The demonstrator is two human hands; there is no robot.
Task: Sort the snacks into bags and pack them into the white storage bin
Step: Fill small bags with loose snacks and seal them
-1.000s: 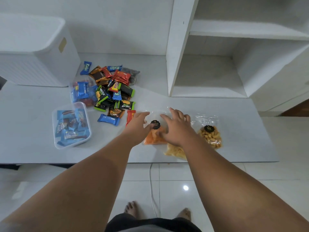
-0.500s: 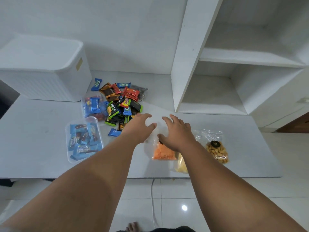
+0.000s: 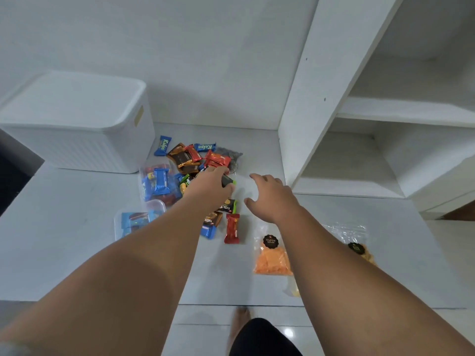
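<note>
A pile of small wrapped snacks (image 3: 195, 158) lies on the white table in front of the lidded white storage bin (image 3: 77, 129). My left hand (image 3: 210, 183) is on the pile's right edge, its fingers curled over a black packet with a green end (image 3: 228, 180). My right hand (image 3: 272, 196) hovers just right of it with fingers spread, holding nothing. A clear bag of blue snacks (image 3: 156, 183) and a clear tub of blue snacks (image 3: 133, 222) sit left of my left arm.
A bag of orange chips (image 3: 272, 258), a yellow chip bag (image 3: 294, 291) and a nut bag (image 3: 359, 250) lie near the table's front right. A red bar (image 3: 232, 228) lies loose. A white shelf unit (image 3: 308, 111) stands at the right.
Both hands left the orange chip bag and moved back and left toward the snack pile. My left hand now lies on the black and green packet.
</note>
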